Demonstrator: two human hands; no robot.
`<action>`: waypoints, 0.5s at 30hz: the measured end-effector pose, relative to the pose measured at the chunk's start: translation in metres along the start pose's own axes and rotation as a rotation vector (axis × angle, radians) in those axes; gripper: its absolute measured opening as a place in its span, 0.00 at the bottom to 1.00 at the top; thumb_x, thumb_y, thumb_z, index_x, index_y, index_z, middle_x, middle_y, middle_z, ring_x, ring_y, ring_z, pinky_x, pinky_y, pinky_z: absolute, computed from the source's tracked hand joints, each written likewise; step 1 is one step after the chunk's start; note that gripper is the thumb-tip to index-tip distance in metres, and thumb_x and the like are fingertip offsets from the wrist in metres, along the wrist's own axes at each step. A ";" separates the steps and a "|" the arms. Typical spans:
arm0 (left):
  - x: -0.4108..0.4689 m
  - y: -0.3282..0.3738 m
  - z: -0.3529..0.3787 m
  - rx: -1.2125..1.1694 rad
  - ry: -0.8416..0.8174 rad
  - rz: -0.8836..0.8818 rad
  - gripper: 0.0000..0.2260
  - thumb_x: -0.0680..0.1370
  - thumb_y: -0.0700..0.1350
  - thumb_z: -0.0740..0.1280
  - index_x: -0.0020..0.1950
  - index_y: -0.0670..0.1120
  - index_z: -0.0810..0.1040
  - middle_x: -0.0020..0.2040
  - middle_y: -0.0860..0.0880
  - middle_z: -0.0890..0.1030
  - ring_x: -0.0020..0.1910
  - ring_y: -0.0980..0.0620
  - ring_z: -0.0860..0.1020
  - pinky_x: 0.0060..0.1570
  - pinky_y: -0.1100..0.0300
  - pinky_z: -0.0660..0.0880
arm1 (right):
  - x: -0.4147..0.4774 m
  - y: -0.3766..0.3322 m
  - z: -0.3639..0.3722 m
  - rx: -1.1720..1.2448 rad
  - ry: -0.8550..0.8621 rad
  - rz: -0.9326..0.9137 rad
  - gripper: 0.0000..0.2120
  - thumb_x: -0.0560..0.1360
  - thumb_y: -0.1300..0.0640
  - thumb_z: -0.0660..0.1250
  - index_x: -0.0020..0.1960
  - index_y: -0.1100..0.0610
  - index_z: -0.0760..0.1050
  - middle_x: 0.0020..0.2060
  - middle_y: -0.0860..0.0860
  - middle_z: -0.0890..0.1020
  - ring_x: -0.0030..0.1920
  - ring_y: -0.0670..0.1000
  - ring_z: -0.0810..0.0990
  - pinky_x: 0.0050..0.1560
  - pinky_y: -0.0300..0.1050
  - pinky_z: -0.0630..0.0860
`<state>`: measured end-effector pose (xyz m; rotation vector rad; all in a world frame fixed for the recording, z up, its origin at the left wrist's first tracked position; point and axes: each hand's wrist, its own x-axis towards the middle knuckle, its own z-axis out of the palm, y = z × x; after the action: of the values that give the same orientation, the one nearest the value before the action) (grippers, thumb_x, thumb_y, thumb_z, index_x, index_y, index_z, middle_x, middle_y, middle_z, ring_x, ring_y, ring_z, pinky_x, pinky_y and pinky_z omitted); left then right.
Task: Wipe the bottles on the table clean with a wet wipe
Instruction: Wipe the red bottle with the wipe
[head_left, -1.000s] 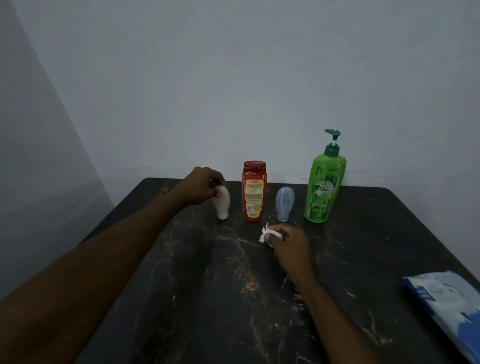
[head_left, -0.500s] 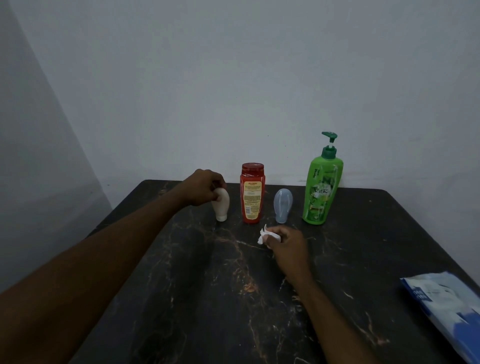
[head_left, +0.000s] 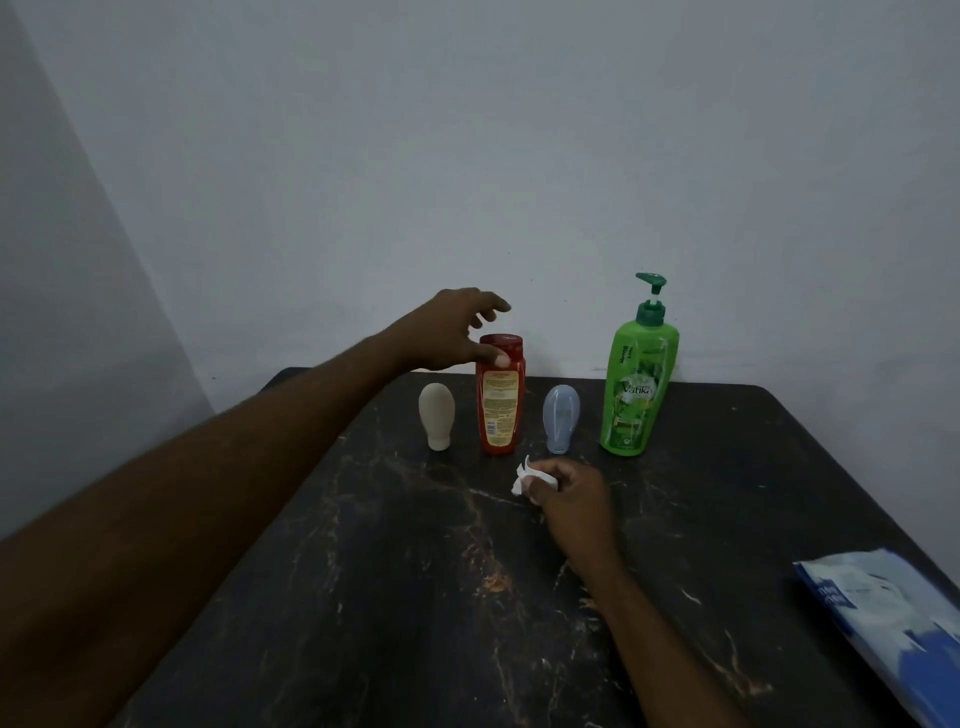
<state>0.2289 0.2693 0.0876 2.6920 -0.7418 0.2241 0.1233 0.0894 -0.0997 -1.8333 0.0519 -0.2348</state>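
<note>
Head cam: L hand spread wide over red bottle cap, thumb by its front, gripping nothing; R hand on table pinches crumpled wet wipe.

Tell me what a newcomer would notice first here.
The tall green pump bottle, at the right end of the row by the wall, stands out most against the dark table. Next, the left hand hangs spread over the cap of the red bottle, thumb by its cap. In front of the row, the right hand pinches a crumpled white wipe.
</note>
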 end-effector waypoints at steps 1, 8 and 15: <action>0.004 0.004 0.002 0.015 -0.035 -0.004 0.33 0.73 0.55 0.76 0.75 0.48 0.70 0.68 0.45 0.77 0.61 0.49 0.77 0.57 0.56 0.77 | 0.000 0.001 0.000 0.002 0.000 -0.006 0.07 0.75 0.57 0.71 0.53 0.51 0.83 0.43 0.41 0.84 0.43 0.38 0.81 0.43 0.34 0.75; 0.012 0.021 0.013 0.146 -0.129 -0.022 0.25 0.77 0.45 0.74 0.72 0.44 0.72 0.66 0.43 0.79 0.63 0.45 0.78 0.56 0.57 0.73 | -0.001 0.001 -0.001 0.033 0.000 0.008 0.07 0.75 0.57 0.71 0.52 0.50 0.83 0.43 0.41 0.84 0.43 0.38 0.81 0.41 0.32 0.73; -0.011 0.027 0.012 0.110 -0.048 -0.049 0.19 0.75 0.40 0.75 0.64 0.44 0.77 0.59 0.44 0.82 0.57 0.46 0.81 0.52 0.56 0.79 | -0.003 0.000 -0.004 0.088 0.026 0.011 0.07 0.75 0.59 0.71 0.52 0.51 0.83 0.45 0.44 0.85 0.44 0.42 0.83 0.41 0.34 0.76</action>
<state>0.2060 0.2479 0.0811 2.8252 -0.6951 0.1948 0.1201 0.0862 -0.0989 -1.7422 0.0688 -0.2491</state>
